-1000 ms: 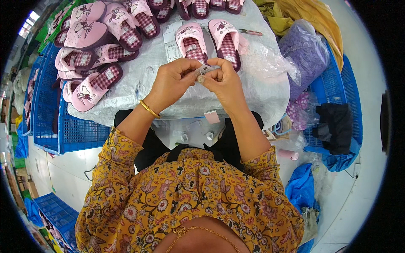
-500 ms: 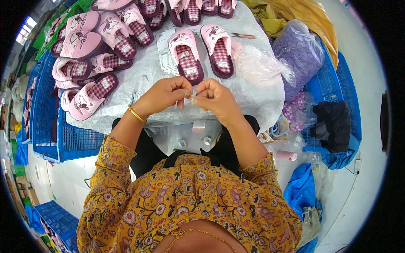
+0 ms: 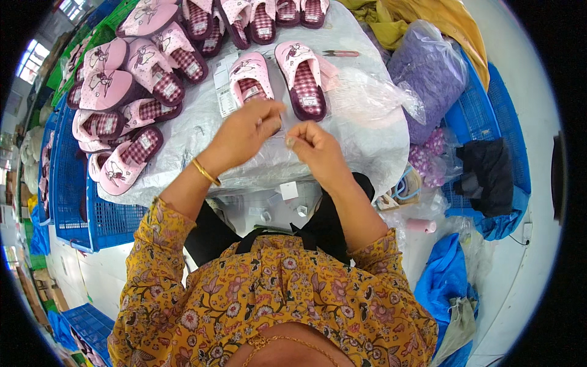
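Two pink slippers with checked maroon insoles lie side by side on the plastic-covered table (image 3: pixel 361 144). The left slipper (image 3: pixel 249 68) has its heel end partly hidden behind my left hand (image 3: pixel 244 136). That hand is slightly blurred, its fingers stretched forward over the heel and its thumb apart from them. Just right of it, over the table's near part, is my right hand (image 3: pixel 317 151), thumb and forefinger pinched together; whatever is between them is too small to make out. The right slipper (image 3: pixel 301 79) lies beyond this hand, untouched.
More pink slippers (image 3: pixel 147 70) crowd the table's left and far side. Small snips (image 3: pixel 340 53) and a printed paper sheet (image 3: pixel 226 85) lie near the pair. Blue crates (image 3: pixel 116 223) flank the table; a bag of purple material (image 3: pixel 425 79) stands at right.
My hands have come apart from where their fingertips met. The left has moved forward over the left slipper's heel. The view has shifted, so the slippers appear further left.
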### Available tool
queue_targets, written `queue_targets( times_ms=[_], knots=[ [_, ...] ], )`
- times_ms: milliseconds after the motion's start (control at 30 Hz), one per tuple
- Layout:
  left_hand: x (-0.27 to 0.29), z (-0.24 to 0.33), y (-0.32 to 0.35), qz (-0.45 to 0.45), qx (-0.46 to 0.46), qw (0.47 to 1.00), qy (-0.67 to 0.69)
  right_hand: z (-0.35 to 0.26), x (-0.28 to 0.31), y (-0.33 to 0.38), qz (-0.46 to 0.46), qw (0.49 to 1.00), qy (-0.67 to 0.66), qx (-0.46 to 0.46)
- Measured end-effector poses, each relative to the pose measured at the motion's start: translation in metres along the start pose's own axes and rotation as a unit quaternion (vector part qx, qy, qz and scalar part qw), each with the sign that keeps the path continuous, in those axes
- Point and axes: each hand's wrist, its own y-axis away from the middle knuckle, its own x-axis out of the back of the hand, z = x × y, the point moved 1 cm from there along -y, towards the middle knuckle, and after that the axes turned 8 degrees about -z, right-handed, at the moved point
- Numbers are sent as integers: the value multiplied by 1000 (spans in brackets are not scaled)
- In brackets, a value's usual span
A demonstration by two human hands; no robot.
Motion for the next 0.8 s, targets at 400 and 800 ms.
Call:
queue_targets(
  times_ms=[400,800],
  knots=[
    [-5,-52,-126,-6,-114,918,-379,24,56,-114,138,988,62,19],
    [-10,-109,-126,-5,-89,977,-191,30,55,-120,121,967,224,-7]
  ],
)
